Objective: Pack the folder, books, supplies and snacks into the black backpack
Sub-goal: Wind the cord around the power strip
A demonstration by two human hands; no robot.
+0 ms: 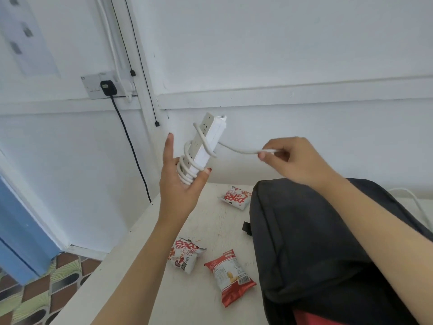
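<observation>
A home room: white walls, wall socket [103, 86], patterned tile floor [35, 285], plain table [164, 289].

Left hand [180, 184] holding cord-wrapped power strip [206, 143], right hand [293, 158] pinching cord [236, 150], black backpack [316, 242] below

A black backpack [316, 242] lies flat on the tabletop [199, 301]; three red-and-white snack packets [230, 276] lie scattered just left of it.
</observation>
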